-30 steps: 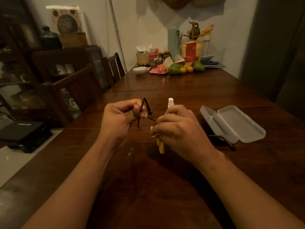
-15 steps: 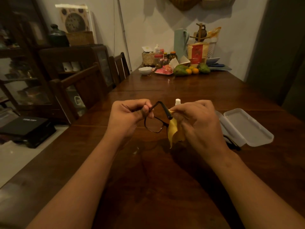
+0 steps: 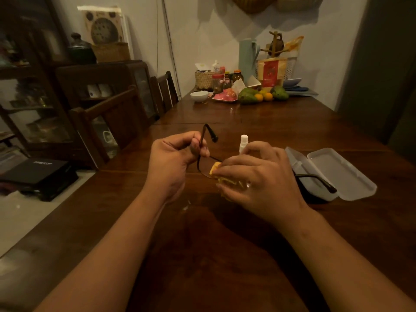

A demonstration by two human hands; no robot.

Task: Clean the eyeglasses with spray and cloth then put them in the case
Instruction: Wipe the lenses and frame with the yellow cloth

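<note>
Above the dark wooden table (image 3: 225, 255), the left hand (image 3: 173, 161) pinches the thin black-framed eyeglasses (image 3: 203, 152) by one temple. The right hand (image 3: 256, 176) presses a crumpled yellow cloth (image 3: 221, 176) onto a lens. Beyond the right hand stands a small white spray bottle (image 3: 243, 143); right of that hand lies the open translucent white plastic case (image 3: 337, 174). No writing is legible.

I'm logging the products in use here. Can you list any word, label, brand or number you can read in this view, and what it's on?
Nothing reads with certainty.
Black box on the floor at left: white lettering on its lid, too blurred to read.
Red and yellow packet at the far end of the table: printed design, text too small.
Jars beside it: labels unreadable.
Spray bottle and open case: no visible text.
</note>
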